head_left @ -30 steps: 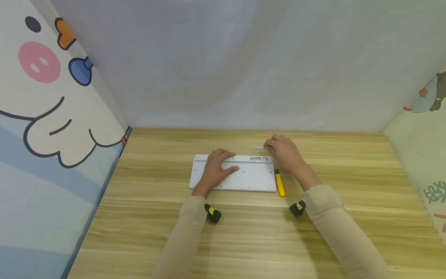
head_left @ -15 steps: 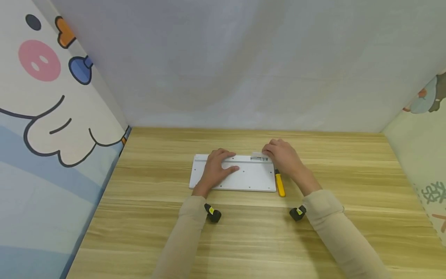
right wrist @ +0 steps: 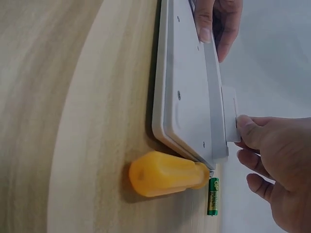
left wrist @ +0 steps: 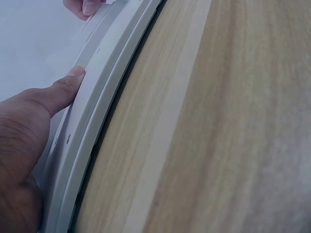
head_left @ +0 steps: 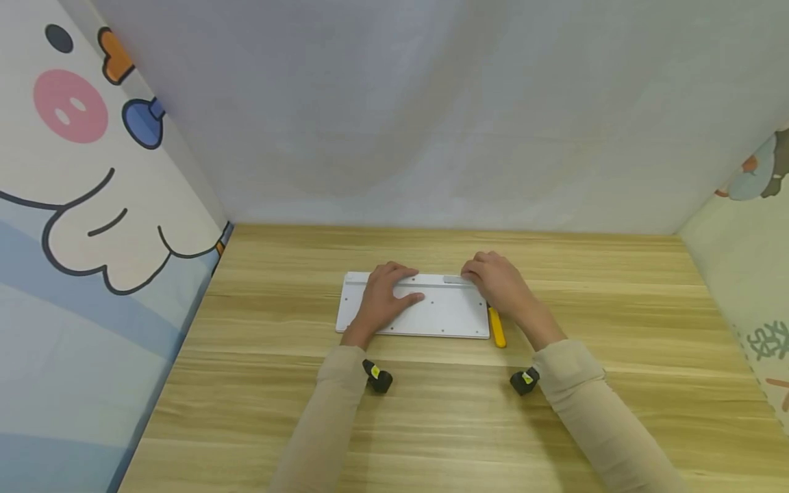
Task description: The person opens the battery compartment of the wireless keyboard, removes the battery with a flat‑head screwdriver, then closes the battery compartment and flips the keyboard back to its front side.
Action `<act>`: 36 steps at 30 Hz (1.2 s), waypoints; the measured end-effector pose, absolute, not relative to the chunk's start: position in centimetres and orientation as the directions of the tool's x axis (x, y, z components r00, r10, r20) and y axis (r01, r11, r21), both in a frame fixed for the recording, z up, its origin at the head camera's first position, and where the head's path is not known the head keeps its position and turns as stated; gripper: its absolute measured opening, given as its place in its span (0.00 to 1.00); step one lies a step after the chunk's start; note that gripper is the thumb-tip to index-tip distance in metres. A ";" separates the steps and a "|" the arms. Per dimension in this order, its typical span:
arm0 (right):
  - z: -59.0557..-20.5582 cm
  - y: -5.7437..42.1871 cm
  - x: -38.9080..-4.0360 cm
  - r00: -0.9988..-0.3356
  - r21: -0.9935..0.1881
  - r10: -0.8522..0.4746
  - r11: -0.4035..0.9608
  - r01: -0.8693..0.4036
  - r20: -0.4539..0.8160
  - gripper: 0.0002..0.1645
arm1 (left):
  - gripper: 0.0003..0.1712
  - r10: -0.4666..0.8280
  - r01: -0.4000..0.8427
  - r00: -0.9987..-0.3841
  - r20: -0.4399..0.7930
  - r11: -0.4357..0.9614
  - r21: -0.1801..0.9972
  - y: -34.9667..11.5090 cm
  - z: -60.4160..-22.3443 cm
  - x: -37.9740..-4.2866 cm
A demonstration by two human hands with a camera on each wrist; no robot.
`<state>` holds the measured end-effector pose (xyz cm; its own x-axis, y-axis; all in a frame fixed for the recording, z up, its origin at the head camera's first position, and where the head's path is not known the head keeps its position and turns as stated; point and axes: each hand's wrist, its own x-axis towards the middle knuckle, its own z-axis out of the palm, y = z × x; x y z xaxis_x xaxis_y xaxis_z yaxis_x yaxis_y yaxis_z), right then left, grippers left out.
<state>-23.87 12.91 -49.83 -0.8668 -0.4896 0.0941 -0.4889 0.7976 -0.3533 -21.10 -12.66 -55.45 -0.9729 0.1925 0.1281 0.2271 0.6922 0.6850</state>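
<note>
A white keyboard (head_left: 431, 316) lies face down on the table, its raised rear ridge along the far side. My left hand (head_left: 382, 298) grips it left of the middle; in the right wrist view the thumb presses the back and the fingers reach over the ridge. With thumb and fingers my right hand (head_left: 499, 282) pinches a small white battery cover (right wrist: 231, 114) at the ridge's right end. In the head view this cover overlaps the slot of the battery compartment, which is hidden beneath it.
Beside the keyboard's right end lies a screwdriver (right wrist: 167, 174) with a yellow handle. A green battery (right wrist: 213, 196) is on the wooden table (head_left: 431, 411) past the screwdriver's tip. A pale wall (head_left: 431, 137) rises behind the table's far edge.
My right hand has brought the battery cover down and toward the keyboard, from beyond its far edge onto the compartment slot. The left hand and the keyboard have hardly moved.
</note>
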 end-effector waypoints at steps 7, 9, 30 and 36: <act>-49.9 13.0 -23.7 -0.867 -0.348 -0.489 0.798 -0.491 0.102 0.12 | 0.30 0.188 0.228 -0.973 0.134 0.691 0.686 -12.6 -55.7 -21.1; -49.9 13.0 -23.7 -0.868 -0.347 -0.487 0.800 -0.489 0.101 0.12 | 0.30 0.188 0.228 -0.973 0.135 0.692 0.685 -12.7 -55.7 -21.1; -50.1 12.9 -23.8 -0.854 -0.288 -0.500 0.804 -0.520 0.143 0.09 | 0.30 0.197 0.242 -0.970 0.145 0.688 0.684 -12.7 -55.7 -21.2; -49.9 12.6 -24.1 -0.877 -0.290 -0.469 0.829 -0.479 0.108 0.09 | 0.30 0.196 0.241 -0.970 0.145 0.688 0.685 -12.8 -55.8 -21.2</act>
